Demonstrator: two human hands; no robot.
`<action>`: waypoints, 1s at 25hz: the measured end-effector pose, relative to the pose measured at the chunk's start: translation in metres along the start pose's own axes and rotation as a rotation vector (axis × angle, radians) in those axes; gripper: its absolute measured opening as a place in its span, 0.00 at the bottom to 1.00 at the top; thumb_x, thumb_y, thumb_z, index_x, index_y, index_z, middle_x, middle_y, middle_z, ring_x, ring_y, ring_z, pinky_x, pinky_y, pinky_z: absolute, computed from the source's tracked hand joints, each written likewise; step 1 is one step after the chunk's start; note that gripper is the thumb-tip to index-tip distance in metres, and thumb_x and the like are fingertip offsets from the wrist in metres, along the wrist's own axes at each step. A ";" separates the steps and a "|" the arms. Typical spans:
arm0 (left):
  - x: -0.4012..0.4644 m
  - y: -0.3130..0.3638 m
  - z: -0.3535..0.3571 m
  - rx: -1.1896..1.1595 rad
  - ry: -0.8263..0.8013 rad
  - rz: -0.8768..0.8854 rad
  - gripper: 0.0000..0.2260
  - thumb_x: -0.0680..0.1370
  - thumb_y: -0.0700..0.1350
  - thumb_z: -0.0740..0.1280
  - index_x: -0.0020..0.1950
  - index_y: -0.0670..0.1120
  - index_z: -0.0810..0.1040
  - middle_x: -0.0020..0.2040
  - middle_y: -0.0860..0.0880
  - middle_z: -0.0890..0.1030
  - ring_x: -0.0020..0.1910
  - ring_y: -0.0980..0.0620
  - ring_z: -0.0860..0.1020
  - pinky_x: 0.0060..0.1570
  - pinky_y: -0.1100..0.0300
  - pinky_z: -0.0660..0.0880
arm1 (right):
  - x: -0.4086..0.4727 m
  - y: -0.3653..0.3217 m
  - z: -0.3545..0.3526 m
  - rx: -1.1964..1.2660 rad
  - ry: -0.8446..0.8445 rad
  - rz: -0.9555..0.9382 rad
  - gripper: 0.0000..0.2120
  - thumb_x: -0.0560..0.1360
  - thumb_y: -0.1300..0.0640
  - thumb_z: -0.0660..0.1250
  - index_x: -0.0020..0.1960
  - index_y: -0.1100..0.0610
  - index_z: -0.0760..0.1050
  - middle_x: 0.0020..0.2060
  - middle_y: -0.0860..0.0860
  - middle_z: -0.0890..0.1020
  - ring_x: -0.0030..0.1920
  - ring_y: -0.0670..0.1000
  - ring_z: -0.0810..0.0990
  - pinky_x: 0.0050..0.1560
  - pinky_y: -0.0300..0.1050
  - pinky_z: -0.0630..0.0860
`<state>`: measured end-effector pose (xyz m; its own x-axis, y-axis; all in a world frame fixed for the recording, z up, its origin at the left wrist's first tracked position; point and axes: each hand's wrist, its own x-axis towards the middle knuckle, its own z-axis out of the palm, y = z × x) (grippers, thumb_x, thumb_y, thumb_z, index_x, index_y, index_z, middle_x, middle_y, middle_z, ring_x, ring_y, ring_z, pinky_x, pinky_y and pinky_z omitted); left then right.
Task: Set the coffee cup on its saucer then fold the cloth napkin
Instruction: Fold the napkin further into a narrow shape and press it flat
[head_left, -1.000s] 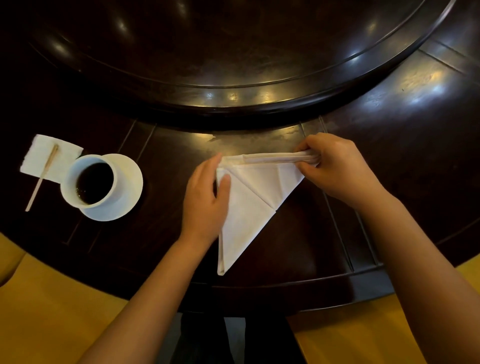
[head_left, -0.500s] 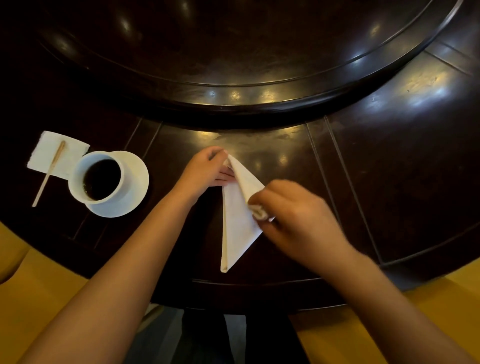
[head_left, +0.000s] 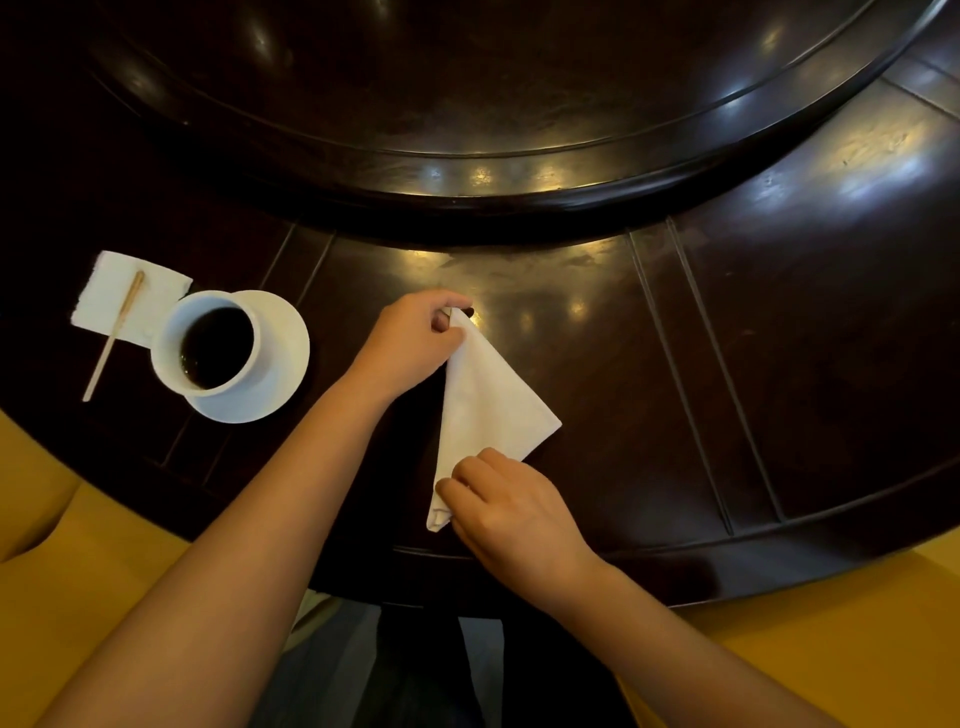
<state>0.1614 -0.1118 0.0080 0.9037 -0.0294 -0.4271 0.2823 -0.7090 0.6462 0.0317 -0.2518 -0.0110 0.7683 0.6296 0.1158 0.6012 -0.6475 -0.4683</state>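
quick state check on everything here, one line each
cup: upright on saucer, holds dark coffee
napkin: folded into a triangle, flat on table
left hand: pinches napkin's top corner
right hand: pinches napkin's bottom corner
stirrer: lies across paper tissue

Cup (head_left: 210, 347) on saucer (head_left: 283, 358), paper (head_left: 124, 296) and stick (head_left: 115, 335) obstruct the table's (head_left: 779, 364) left edge; right side lies open.

A restaurant dining room: dark round table (head_left: 779, 364) with raised turntable (head_left: 467, 104).
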 end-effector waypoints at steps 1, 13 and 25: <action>0.000 0.000 0.001 0.000 0.002 0.001 0.16 0.78 0.40 0.64 0.65 0.51 0.74 0.46 0.47 0.78 0.44 0.57 0.75 0.45 0.69 0.69 | -0.002 0.002 0.004 -0.004 -0.020 0.004 0.04 0.70 0.61 0.71 0.43 0.59 0.77 0.37 0.53 0.78 0.35 0.52 0.73 0.30 0.46 0.72; -0.002 -0.004 0.006 0.054 0.031 0.082 0.18 0.79 0.40 0.62 0.69 0.47 0.70 0.55 0.49 0.77 0.49 0.57 0.74 0.48 0.70 0.69 | 0.000 0.053 -0.010 -0.172 -0.023 0.154 0.31 0.77 0.45 0.60 0.73 0.60 0.57 0.73 0.56 0.61 0.74 0.53 0.53 0.72 0.55 0.54; -0.045 -0.030 0.089 0.549 0.183 0.343 0.26 0.80 0.53 0.43 0.76 0.46 0.46 0.77 0.49 0.49 0.75 0.55 0.44 0.72 0.49 0.42 | -0.006 0.068 0.000 -0.164 -0.177 0.167 0.27 0.80 0.49 0.48 0.75 0.59 0.49 0.75 0.54 0.52 0.75 0.50 0.45 0.73 0.51 0.47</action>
<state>0.0840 -0.1521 -0.0487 0.9669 -0.2307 -0.1094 -0.1909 -0.9377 0.2901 0.0679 -0.2994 -0.0434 0.8180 0.5643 -0.1120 0.5083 -0.8001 -0.3184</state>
